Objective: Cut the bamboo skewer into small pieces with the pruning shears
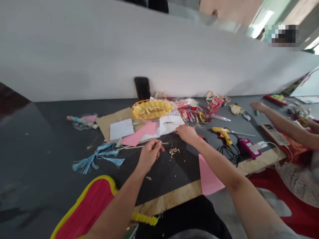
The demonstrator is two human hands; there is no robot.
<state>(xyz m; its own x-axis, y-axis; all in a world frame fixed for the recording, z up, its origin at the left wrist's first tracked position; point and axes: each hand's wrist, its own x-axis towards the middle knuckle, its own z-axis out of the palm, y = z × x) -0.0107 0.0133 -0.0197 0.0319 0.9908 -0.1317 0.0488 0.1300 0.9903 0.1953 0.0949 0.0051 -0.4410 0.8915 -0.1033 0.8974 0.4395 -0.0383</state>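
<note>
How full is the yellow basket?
The basket is partly filled: pale pieces lie around its middle, with bare yellow showing around them.

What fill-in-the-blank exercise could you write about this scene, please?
In the picture, the fringed blue thread tassels lie to the ____ of the person's bare left hand.
The oval yellow basket sits in front of the rectangular black ____.
The pistol-shaped plastic glue gun is mainly coloured ____.

Missing words: left; phone; yellow.

Dark table with pale bits, tassels
</note>
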